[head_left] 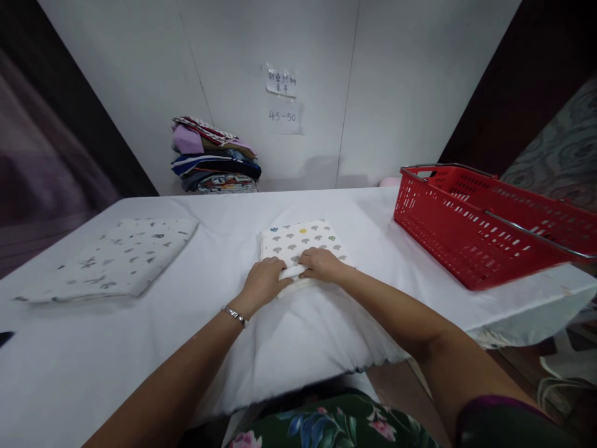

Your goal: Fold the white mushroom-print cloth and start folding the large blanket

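A white cloth (pixel 303 239) with rows of grey mushroom-like prints and a few coloured ones lies folded in the middle of the table. Its near edge is turned up into a small roll between my two hands. My left hand (pixel 265 280), with a silver bracelet on the wrist, pinches the left part of that edge between thumb and fingers. To its right, my right hand (pixel 321 264) grips the same edge, its fingers curled over the top. The cloth under the fingers is partly hidden.
Another folded white cloth (pixel 125 258) with small dark prints lies on the white-covered table (pixel 196 342) at left. A red perforated basket (pixel 466 233) with metal handles stands at right. Stacked folded fabrics (pixel 214 158) rise at the back, near paper notes (pixel 284 117) on the wall.
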The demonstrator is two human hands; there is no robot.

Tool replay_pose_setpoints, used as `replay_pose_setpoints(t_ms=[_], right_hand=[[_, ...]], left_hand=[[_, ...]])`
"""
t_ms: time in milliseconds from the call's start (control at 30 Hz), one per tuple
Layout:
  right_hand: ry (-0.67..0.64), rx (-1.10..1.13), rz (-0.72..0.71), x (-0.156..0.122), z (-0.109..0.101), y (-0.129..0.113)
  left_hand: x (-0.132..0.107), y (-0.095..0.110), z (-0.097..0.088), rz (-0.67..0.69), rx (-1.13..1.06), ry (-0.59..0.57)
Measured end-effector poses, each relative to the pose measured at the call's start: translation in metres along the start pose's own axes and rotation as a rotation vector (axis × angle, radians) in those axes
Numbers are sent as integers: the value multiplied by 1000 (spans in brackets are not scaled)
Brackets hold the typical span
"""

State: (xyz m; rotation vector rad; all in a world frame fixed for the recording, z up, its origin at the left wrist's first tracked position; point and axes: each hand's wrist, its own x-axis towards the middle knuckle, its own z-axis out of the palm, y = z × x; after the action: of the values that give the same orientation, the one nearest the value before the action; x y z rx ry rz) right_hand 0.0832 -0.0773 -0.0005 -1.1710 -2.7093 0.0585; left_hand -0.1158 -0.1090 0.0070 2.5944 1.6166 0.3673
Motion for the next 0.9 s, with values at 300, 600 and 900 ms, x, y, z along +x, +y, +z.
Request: replay_pose_setpoints(t_ms=[300,600,900], right_hand=[[16,-90,35,1,4,-3],[85,-50,25,-2,13,-1],[96,-31,-1,-3,15,1]], left_hand=[[8,8,-5,23,164,-66],[-4,7,-5,102,195,38],[-22,-4,12,121,122,62]])
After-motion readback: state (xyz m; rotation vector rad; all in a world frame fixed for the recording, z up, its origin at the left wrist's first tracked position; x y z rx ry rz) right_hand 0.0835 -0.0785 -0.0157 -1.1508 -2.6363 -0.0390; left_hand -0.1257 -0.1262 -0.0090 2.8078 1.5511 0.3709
